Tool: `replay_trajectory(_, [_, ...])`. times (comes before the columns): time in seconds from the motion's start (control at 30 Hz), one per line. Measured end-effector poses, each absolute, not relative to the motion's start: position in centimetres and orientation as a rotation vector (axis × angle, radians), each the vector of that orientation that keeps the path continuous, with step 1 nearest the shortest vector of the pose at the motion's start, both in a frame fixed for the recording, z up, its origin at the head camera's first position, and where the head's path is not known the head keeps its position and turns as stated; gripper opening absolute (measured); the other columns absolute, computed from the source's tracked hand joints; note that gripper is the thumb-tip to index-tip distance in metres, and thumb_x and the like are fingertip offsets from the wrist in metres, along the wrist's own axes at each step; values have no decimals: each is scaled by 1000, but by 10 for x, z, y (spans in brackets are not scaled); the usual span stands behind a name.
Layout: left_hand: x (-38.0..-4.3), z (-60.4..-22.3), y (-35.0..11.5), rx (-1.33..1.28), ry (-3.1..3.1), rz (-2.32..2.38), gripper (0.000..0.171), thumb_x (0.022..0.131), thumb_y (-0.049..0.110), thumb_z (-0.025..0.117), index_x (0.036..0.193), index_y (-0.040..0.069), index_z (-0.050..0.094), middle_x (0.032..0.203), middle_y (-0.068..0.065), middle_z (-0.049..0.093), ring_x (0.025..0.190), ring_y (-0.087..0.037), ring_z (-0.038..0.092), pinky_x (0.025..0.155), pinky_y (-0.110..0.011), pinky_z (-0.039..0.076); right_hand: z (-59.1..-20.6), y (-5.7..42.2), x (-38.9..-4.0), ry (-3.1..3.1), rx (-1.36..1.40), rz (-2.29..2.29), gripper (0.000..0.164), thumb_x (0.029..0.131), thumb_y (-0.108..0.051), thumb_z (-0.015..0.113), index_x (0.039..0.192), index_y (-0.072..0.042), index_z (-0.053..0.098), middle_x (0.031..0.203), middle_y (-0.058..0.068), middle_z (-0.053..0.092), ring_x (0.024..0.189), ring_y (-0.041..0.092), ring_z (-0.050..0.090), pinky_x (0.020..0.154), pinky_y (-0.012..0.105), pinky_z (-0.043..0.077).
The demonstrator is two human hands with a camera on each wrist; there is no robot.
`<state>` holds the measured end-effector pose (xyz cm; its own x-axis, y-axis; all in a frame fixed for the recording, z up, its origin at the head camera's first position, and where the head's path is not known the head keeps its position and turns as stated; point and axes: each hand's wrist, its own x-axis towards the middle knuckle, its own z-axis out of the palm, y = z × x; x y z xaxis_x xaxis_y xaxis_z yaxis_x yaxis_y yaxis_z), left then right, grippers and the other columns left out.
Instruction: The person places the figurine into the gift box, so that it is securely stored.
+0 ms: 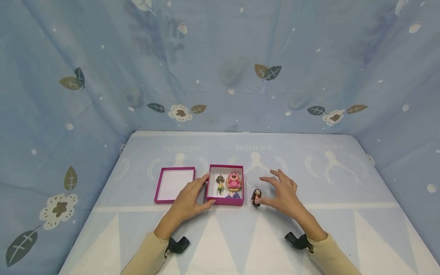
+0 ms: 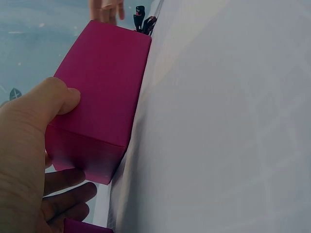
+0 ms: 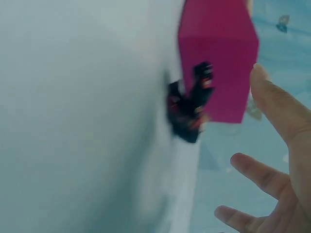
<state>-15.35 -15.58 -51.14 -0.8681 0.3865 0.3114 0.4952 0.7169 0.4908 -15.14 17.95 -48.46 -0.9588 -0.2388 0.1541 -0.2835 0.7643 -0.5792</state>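
Note:
A magenta box [image 1: 225,201] stands in the middle of the table, its white inside facing up. My left hand [image 1: 188,199] holds it at its left side, the thumb [image 2: 68,99] on the front wall and the fingers around the left side. Inside are a pink bear figure [image 1: 234,181], a small figure in green [image 1: 220,187] and a purple piece [image 1: 233,195] partly hidden by the front wall. Right of the box is a dark-haired doll figurine [image 1: 256,197], blurred in the right wrist view. My right hand [image 1: 282,193] hovers beside it, fingers spread, gripping nothing.
A shallow magenta lid [image 1: 176,185] with a white inside lies left of the box, partly behind my left hand. The table [image 1: 343,229] has a pale patterned cloth. Blue printed curtains [image 1: 220,57] hang behind it and at both sides.

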Motion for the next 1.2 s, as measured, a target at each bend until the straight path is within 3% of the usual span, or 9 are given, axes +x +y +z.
replay_trajectory(0.27, [-154,-512,-155,-692,-2759,-863,88,76,43,80,149,12,41,141,-9,56,125,-30,56,103,-50,48,-501,192,-147,-2946,366,968,67,66,-41,89,123,-16,66,146,25,41,141,52,23,105,68,13])
replay_trajectory(0.53, [-153,-512,-155,-704,-2737,-854,87,76,43,80,148,10,42,138,-10,59,121,-29,59,100,-49,50,-508,196,-150,-2971,356,992,64,67,-41,88,123,-18,67,145,25,43,134,47,37,101,66,18])
replay_trajectory(0.8, [-153,-511,-156,-711,-2732,-843,88,76,43,81,148,11,42,139,-10,58,123,-30,58,101,-49,49,-507,192,-150,-3017,409,982,71,65,-45,88,127,-18,65,148,28,38,140,54,25,102,70,17])
replay_trajectory(1.2, [-154,-514,-156,-722,-2730,-830,89,77,43,80,150,14,38,141,-9,56,125,-29,56,103,-48,48,-509,187,-149,-2980,431,1011,59,66,-44,88,119,-24,69,148,28,37,141,59,15,101,68,15])
